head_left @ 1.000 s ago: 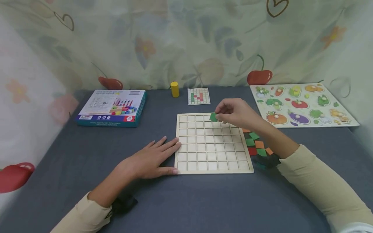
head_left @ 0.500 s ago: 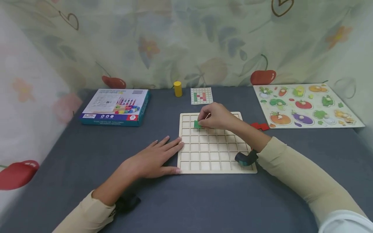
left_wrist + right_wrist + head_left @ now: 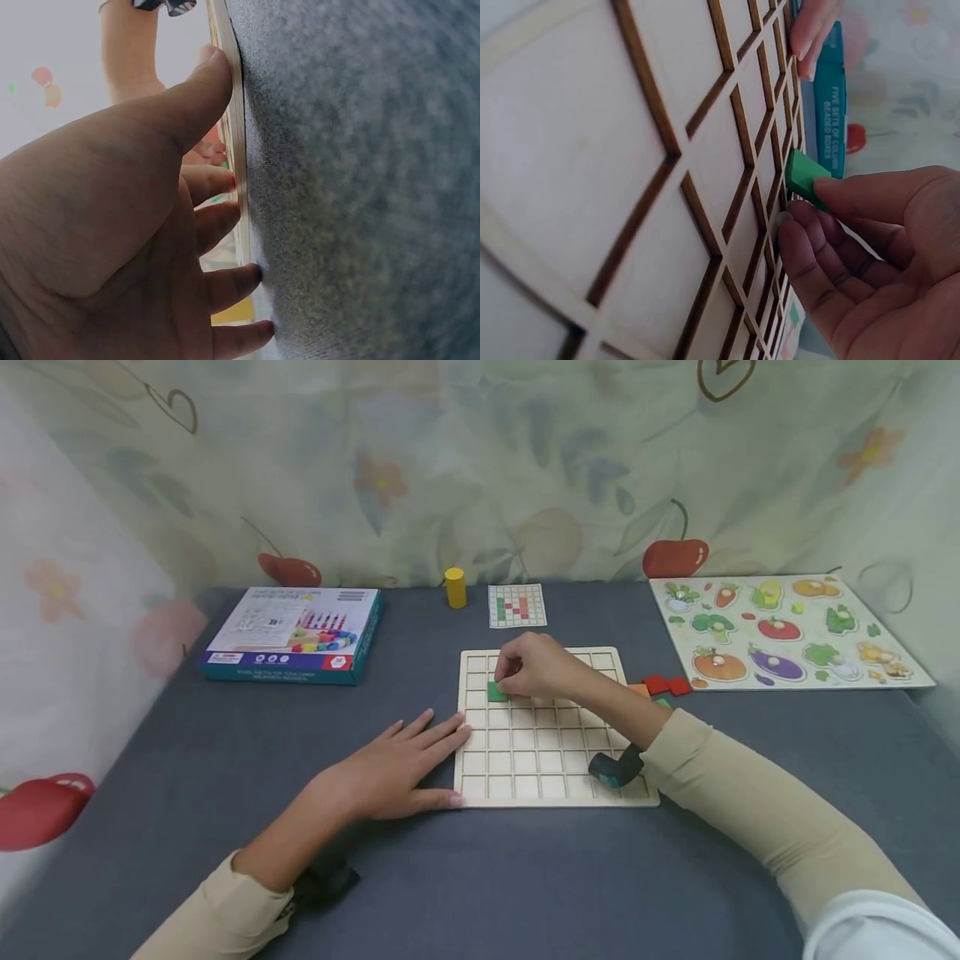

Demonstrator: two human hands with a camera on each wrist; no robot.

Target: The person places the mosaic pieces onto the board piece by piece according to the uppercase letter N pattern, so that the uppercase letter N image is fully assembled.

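The right hand [image 3: 536,667] pinches a green tile [image 3: 496,692] near the far-left corner of the grid board [image 3: 527,763], perhaps touching it; the left hand [image 3: 392,774], fingers outstretched, touches the board's left edge

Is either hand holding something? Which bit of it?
The right hand pinches a green square with its fingers, by the side nearest that hand. The left hand only touches the board.

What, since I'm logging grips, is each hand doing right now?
Left hand: open, touching the grid board at its left edge.
Right hand: pinching a green tile.
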